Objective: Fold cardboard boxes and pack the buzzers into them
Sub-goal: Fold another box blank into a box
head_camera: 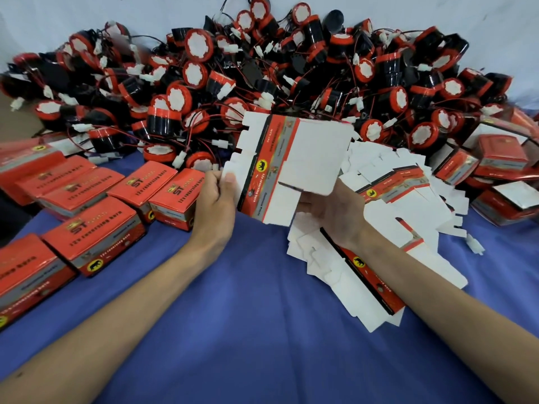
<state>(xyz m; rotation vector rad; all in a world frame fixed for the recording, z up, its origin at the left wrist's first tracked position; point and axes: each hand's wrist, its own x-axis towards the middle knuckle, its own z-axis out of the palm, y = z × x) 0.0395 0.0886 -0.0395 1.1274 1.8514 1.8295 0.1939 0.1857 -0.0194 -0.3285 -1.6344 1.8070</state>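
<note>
We are holding one flat box blank up over the blue cloth, its white inner side facing us and its red printed strip running down the left part. Our left hand is pinching the blank's left edge, thumb lying on the white flap. Our right hand is gripping the lower right part from beneath, its fingertips hidden behind the card. Just behind the blank, the heap of red-and-black buzzers with their wires is lying piled against the white wall. Closed, folded boxes are standing in rows on the cloth to our left, and more are lying at the far right. A fanned stack of unfolded blanks is lying under our right wrist, and a loose white connector is lying beside it.
</note>
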